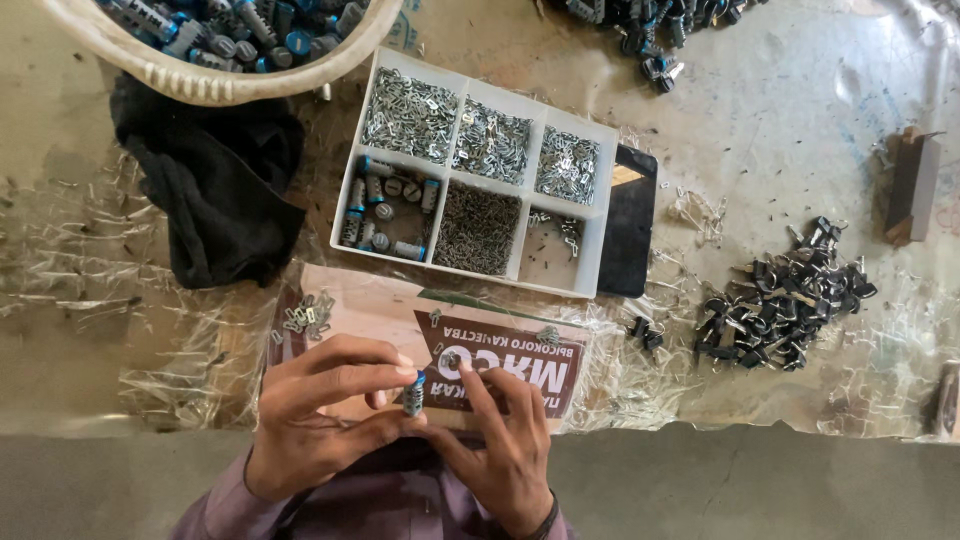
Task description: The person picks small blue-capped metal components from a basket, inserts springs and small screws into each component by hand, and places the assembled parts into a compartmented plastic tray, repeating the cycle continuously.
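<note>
A worktable (800, 120) under crinkled clear plastic sheeting, with both hands busy at its lower edge over a small lock cylinder.

At the lower centre of the frame the left hand (320, 415) grasps a small cylinder (414, 393), metal with a blue end, upright between thumb and fingertips, while the right hand (500, 440) touches its top with its fingers closed on a tiny part too small to make out. Under the hands lies a flat cardboard sheet (350, 295) carrying a few loose metal clips (305, 315). Just above it, at centre, stands a white divided tray (590, 215) holding cylinders, springs and small metal pieces in separate compartments. A black cloth (215, 190) lies at upper left beneath a white basket (200, 80) of blue-ended cylinders. A heap of dark keys (785, 295) sits at right.
</note>
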Motion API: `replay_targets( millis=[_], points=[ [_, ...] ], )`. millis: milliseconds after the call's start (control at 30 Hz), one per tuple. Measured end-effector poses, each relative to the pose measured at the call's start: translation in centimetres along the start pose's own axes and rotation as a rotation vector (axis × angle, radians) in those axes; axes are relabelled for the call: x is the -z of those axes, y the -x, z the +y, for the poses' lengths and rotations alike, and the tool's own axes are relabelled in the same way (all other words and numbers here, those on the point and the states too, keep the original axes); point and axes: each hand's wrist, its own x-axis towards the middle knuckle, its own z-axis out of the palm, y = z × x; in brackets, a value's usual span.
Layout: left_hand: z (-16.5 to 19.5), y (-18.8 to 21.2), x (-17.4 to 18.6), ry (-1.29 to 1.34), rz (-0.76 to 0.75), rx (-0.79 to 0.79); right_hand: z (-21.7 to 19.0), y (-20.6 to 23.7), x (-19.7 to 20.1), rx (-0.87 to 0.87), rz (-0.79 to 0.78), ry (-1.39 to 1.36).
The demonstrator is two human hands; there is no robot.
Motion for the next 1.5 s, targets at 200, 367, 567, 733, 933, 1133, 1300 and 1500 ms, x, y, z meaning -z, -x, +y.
replay_targets(
  millis=[200, 367, 567, 733, 933, 1133, 1300, 1500],
  points=[
    [0.2, -0.3, 0.0, -0.004, -0.025, 0.005, -0.1, 0.0, -0.2, 0.04, -0.031, 0.081],
    [0.3, -0.4, -0.2, -0.013, -0.064, 0.028, 1.1, 1.0, 1.1, 0.105, 0.032, 0.165],
    [0.0, 0.0, -0.7, 0.001, -0.072, 0.042, 0.6, 0.7, 0.3, 0.121, 0.058, 0.096],
    [0.0, 0.7, -1.1, -0.047, -0.067, 0.067, -0.2, 0.1, -0.1, 0.121, -0.07, 0.117],
    [0.0, 0.6, -2.1, -0.121, -0.042, -0.01, 2.9, 1.6, 1.9, 0.4, -0.037, -0.064],
    [0.2, 0.7, -2.9, -0.029, -0.143, 0.041, 1.8, 3.5, 1.6, -0.183, 0.223, -0.939],
    [0.3, 1.0, -3.4, 0.012, -0.189, 0.083, 0.2, 1.9, 1.4, 0.003, 0.479, -0.343],
    [0.6, 1.1, -3.0, 0.021, -0.19, 0.04, -0.8, 0.9, 2.3, 0.072, 0.402, -0.526]
  ],
)
